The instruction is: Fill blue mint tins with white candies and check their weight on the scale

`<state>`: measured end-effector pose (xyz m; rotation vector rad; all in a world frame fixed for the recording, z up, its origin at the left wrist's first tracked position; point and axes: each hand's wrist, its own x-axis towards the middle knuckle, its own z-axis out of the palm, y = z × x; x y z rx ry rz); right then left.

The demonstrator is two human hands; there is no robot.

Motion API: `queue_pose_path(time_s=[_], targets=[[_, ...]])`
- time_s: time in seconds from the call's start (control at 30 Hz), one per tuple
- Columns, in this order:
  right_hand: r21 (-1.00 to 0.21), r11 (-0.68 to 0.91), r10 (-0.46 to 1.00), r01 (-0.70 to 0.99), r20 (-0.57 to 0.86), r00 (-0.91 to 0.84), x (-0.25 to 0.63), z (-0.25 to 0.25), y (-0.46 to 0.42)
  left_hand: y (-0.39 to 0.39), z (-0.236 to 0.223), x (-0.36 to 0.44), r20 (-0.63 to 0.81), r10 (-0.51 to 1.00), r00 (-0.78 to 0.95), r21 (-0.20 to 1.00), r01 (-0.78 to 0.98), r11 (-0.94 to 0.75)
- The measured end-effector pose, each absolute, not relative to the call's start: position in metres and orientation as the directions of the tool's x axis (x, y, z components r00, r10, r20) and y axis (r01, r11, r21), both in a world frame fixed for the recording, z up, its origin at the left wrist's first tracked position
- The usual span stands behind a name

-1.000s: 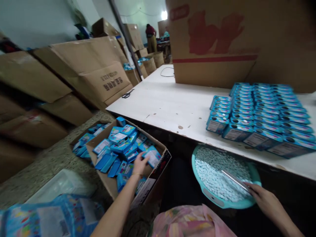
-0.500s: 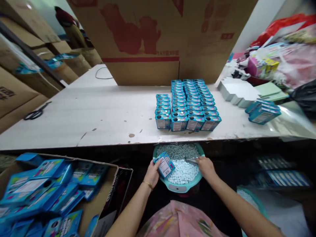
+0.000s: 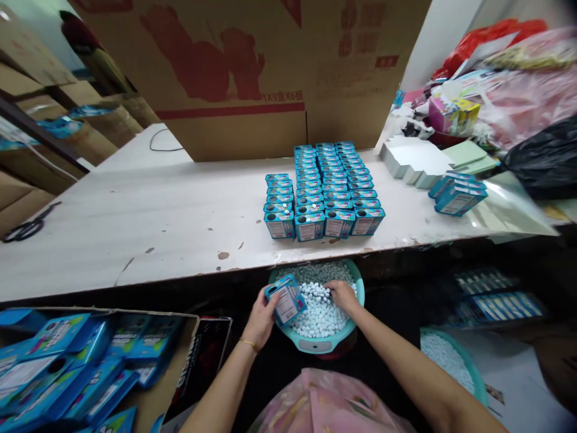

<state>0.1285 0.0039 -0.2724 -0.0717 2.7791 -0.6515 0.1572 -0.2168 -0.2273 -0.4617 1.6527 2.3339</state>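
My left hand (image 3: 260, 314) holds a small blue box (image 3: 285, 299) tilted over the left side of a teal basin (image 3: 325, 345) full of pale blue-white pellets (image 3: 315, 313). The basin sits below the table's front edge. My right hand (image 3: 342, 294) rests on the pellets at the basin's far side with its fingers curled down; what it holds is hidden. On the white table (image 3: 148, 222) just above the basin stand tight rows of matching blue boxes (image 3: 322, 192) with round holes on top.
An open carton of loose blue boxes (image 3: 67, 361) lies at the lower left. A big cardboard box (image 3: 252, 78) stands behind the rows. Scissors (image 3: 27, 228) lie far left. Another pellet basin (image 3: 451, 361), a small blue stack (image 3: 457, 195) and white cartons (image 3: 415, 159) sit to the right.
My left hand took a blue box from the carton at the left and carried it over the basin. My view swung right. The right hand moved deeper onto the pellets.
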Motion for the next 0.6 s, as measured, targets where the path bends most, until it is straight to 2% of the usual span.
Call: queue_pose_path(time_s=[0.13, 0.23, 0.33, 0.43, 0.6], targets=[[-0.492, 0.87, -0.178, -0.042, -0.234, -0.956, 0.126, -0.24, 0.024, -0.243, -0.223, 0.159, -0.198, -0.084, -0.977, 0.979, -0.202, 0.036], [-0.518, 0.848, -0.231, -0.111, -0.174, -0.957, 0.124, -0.209, 0.032, -0.239, -0.226, 0.157, -0.064, -0.027, -0.998, 0.967, -0.069, 0.244], [-0.502, 0.843, -0.304, -0.193, -0.149, -0.941, 0.121, -0.18, 0.032, -0.221, -0.228, 0.154, -0.001, 0.042, -0.999, 0.94, 0.013, 0.341], [-0.407, 0.873, -0.37, -0.269, -0.193, -0.909, 0.118, -0.154, 0.023, -0.205, -0.229, 0.151, 0.014, 0.105, -0.994, 0.905, 0.057, 0.422], [-0.144, 0.891, -0.453, -0.43, -0.243, -0.858, 0.119, -0.12, 0.003, -0.193, -0.23, 0.149, 0.104, 0.181, -0.978, 0.852, 0.182, 0.492]])
